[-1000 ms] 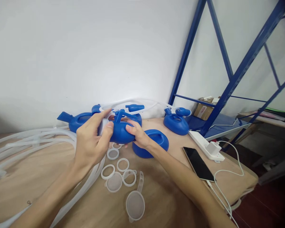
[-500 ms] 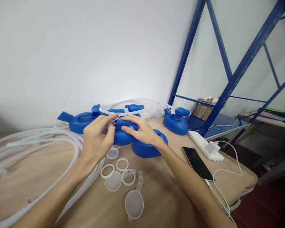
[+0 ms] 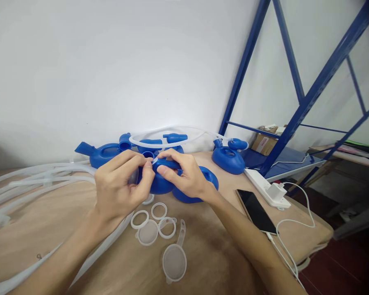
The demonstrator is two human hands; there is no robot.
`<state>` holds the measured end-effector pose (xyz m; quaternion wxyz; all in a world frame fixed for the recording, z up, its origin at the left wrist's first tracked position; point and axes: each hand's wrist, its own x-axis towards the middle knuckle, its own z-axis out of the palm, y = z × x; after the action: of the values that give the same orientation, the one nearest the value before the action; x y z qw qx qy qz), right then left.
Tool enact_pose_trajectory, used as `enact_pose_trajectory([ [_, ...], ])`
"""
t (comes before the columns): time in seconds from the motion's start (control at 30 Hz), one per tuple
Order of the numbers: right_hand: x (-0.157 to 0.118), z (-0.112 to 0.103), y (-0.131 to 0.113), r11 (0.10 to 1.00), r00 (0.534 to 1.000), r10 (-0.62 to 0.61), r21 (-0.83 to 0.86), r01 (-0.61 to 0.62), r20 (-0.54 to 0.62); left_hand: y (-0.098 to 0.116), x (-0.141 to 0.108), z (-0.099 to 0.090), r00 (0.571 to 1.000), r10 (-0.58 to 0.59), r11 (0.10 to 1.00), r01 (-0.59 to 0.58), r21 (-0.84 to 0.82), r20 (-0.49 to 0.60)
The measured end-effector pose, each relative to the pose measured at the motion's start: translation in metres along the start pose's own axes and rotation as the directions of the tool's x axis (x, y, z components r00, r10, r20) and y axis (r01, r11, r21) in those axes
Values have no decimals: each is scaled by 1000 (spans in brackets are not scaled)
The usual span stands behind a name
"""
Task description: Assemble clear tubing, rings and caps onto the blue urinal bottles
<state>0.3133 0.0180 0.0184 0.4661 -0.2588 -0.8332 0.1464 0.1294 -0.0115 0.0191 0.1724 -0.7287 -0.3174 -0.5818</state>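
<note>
Blue bottle (image 3: 161, 185): held in both hands at the middle of the work area, between the coiled tubing (image 3: 64, 169) and a second bottle (image 3: 189, 197) just beside it on the surface (image 3: 221, 250).

Hand state: the left hand (image 3: 120, 184) is closed to a narrow pinch, apparently on a pale tab (image 3: 155, 160) at the near end of the handle (image 3: 169, 165). The right hand (image 3: 184, 174) grips that handle, thumb on the near side.

Work status: the tab is at the handle end, but whether it is seated cannot be told; judge this fitting as in progress. A pale part (image 3: 133, 177) shows beyond the left hand, mostly hidden, so its fit on the bottle cannot be confirmed.

Not fitted: a strapped lid (image 3: 174, 263), a smaller lid (image 3: 147, 232) and several rings (image 3: 159, 211) lie loose in front of the hands. No lid can be seen on the second bottle.

Furthest along, by appearance: the rear right bottle (image 3: 229, 160), which carries a blue connector (image 3: 237, 144) with a hose (image 3: 184, 127) running from it along the wall (image 3: 169, 61).
</note>
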Motion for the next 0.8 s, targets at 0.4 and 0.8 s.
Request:
enact_pose_trajectory([
  [0.4, 1, 2, -13, 868, 981, 191, 462, -184, 33, 4, 1, -1, 986, 153, 979, -142, -146, 67],
  [0.8, 2, 2, -19, 846, 975, 215, 489, -213, 53, 3, -2, -6, 978, 190, 974, -177, -141, 88],
])
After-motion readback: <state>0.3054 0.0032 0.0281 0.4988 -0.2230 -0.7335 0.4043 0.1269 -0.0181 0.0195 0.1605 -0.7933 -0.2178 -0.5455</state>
